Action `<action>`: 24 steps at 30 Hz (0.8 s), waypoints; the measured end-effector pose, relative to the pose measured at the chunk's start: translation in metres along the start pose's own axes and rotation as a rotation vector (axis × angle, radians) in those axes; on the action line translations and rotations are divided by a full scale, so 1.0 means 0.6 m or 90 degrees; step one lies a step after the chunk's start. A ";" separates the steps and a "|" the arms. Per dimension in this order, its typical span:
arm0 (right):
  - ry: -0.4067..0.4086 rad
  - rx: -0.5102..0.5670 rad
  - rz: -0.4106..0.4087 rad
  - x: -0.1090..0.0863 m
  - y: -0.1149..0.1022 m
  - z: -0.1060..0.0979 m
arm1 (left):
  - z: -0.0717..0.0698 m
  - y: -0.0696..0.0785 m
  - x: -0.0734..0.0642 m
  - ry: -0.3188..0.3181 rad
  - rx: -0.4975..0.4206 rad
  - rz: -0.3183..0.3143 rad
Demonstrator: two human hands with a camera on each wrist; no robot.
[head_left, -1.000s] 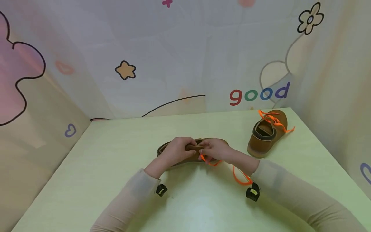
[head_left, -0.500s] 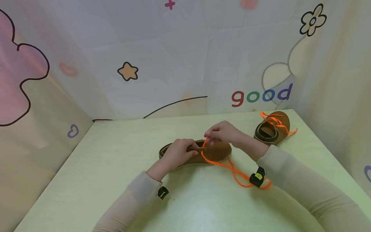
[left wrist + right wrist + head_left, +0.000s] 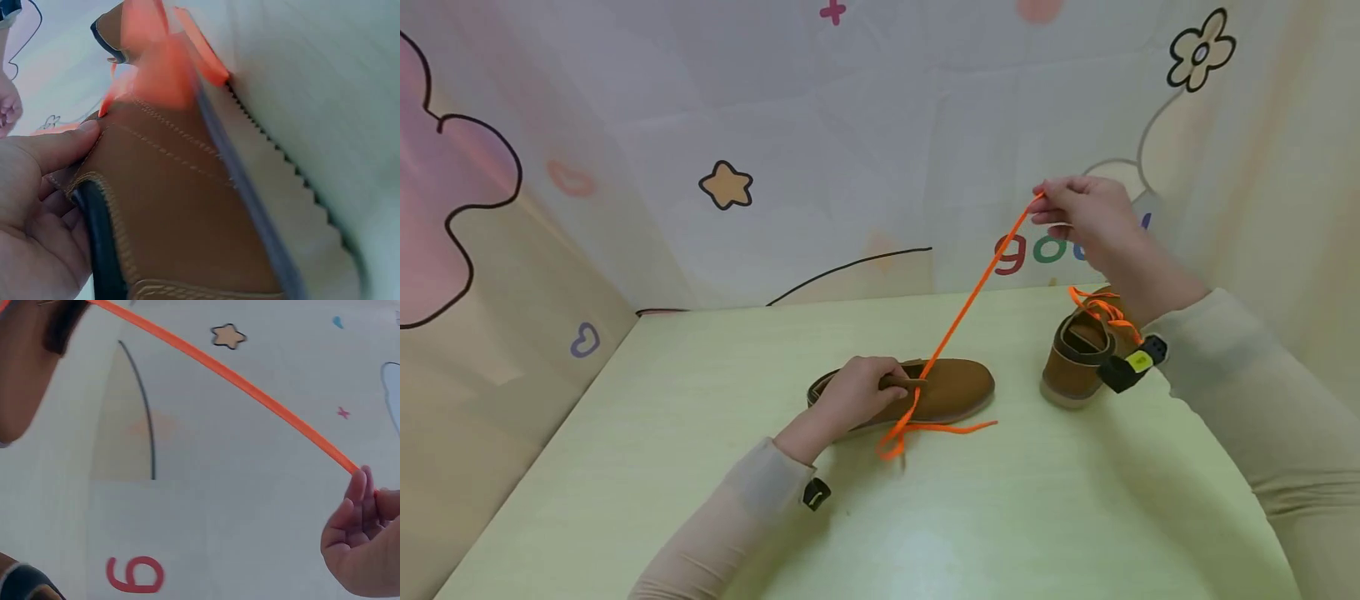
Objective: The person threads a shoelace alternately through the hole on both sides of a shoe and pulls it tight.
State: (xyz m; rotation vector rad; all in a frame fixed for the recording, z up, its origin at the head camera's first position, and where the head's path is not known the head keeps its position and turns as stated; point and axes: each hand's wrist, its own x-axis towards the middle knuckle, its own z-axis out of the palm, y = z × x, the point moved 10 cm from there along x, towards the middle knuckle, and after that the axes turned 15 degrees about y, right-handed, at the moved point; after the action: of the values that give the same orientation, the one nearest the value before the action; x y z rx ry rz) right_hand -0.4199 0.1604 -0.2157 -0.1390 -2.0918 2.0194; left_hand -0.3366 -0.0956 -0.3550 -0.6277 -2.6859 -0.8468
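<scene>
A brown shoe (image 3: 958, 390) lies on the table with its toe to the right. My left hand (image 3: 859, 396) pinches the near eyelet flap of this shoe; in the left wrist view the thumb presses on the brown leather (image 3: 169, 206) by the dark collar. Up and to the right, my right hand (image 3: 1093, 215) pinches an orange shoelace (image 3: 973, 293) between thumb and fingers. The lace runs taut from the flap to that hand, also in the right wrist view (image 3: 250, 390). Its other part hangs in a loop in front of the shoe, with the loose end pointing right.
A second brown shoe (image 3: 1071, 375), laced in orange, stands at the right back, partly behind the right forearm. The pale green table (image 3: 715, 350) ends at a patterned cloth backdrop (image 3: 820, 167). Each wrist wears a black camera strap.
My right hand has left the flap and risen far up and right, drawing the orange shoelace through. The slack on the table has shortened toward the shoe. My left hand has stayed put.
</scene>
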 end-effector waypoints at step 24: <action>-0.343 -0.235 -0.063 -0.175 0.136 0.118 | -0.002 -0.011 0.076 -0.093 0.180 0.012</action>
State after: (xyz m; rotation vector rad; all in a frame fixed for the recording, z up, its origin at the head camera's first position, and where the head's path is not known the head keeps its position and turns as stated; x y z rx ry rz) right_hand -0.3418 0.0711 -0.3087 0.4931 -2.7123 1.7240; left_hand -0.3795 -0.0865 -0.3409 -0.6677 -2.8511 -0.4181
